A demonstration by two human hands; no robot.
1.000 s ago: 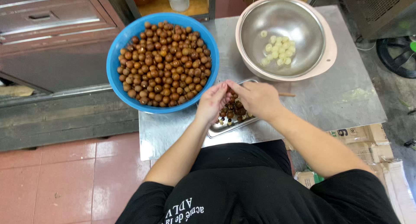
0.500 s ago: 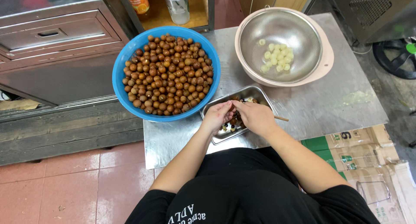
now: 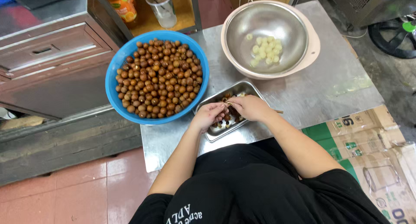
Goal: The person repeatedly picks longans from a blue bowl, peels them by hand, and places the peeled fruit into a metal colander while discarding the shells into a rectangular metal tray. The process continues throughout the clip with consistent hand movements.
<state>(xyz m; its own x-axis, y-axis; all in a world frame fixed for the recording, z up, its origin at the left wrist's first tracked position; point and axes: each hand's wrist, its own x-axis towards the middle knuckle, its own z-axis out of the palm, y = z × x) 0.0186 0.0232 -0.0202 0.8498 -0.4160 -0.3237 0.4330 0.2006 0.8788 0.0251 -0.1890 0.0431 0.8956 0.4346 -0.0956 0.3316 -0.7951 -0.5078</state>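
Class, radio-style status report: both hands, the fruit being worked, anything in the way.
Left hand and right hand together over the steel tray, pinching one brown fruit. Thin stick under right hand. Blue bowl of fruit alongside; nothing blocking.

The person wears a black short-sleeved top with white lettering printed across the chest, seen upside down at about 7 o'clock in the view. Both forearms are bare from the sleeve hems down. The left hand (image 3: 209,115) and right hand (image 3: 251,108) wear no gloves.
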